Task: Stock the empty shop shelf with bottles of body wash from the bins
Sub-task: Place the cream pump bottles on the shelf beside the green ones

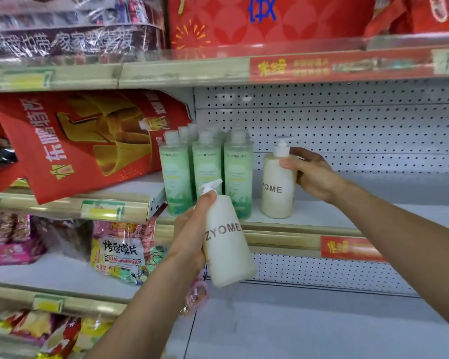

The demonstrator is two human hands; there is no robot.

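Right hand (312, 174) grips a cream pump bottle (278, 186) standing on the shelf (322, 211), frame centre. Left hand (189, 229) grips a second cream bottle (227, 244) below.

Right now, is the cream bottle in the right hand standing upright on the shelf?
Upright. The cream pump bottle stands with its base on the white shelf and pump on top, beside the green bottles; the right hand grips its shoulder.

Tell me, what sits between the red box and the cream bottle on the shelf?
Green bottles, standing upright in rows, fill the stretch between the red box and the cream bottle that the right hand grips. The head view shows this.
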